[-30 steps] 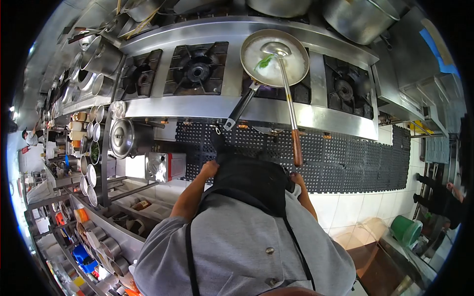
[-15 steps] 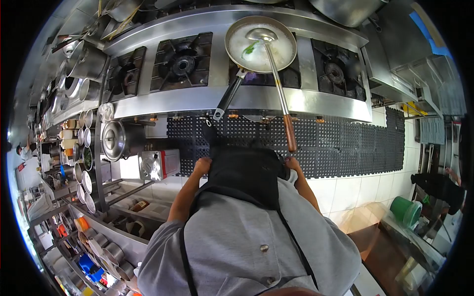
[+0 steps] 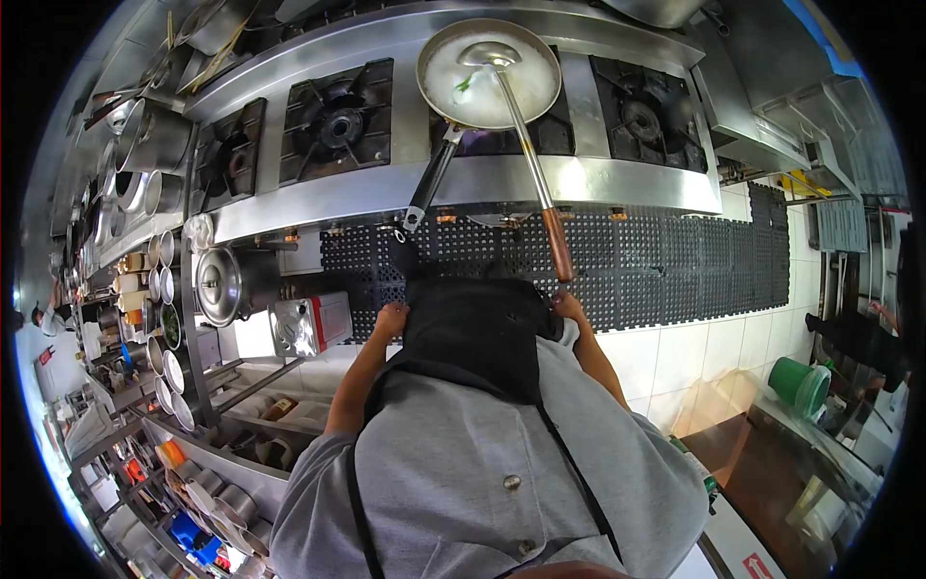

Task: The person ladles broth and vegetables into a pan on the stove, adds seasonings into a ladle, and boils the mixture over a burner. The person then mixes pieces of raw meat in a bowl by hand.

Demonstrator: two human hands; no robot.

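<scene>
My left hand [image 3: 393, 318] is closed at the left edge of the black apron [image 3: 473, 338], seemingly gripping its cloth. On the apron's other side my right hand [image 3: 567, 307] is also closed against the cloth, its fingertips partly hidden. Just beyond it is the wooden handle end of a metal ladle [image 3: 525, 145], whose bowl rests in a pan [image 3: 422, 82]. White, foamy liquid and a small green leaf [image 3: 463, 85] are in the pan, which stands on a stove burner. The pan's black handle [image 3: 432, 180] points toward me.
Other burners [image 3: 340, 127] flank the pan. A lidded pot [image 3: 220, 286] stands left, by shelves with pans and containers. Black perforated matting [image 3: 666, 265] covers the floor before the stove. A green bucket [image 3: 799, 384] is at right, near a person in black [image 3: 858, 340].
The view has shifted, so the stove and pan appear higher and farther left. The ladle handle now lies closer to my right hand. Both hands remain beside the apron.
</scene>
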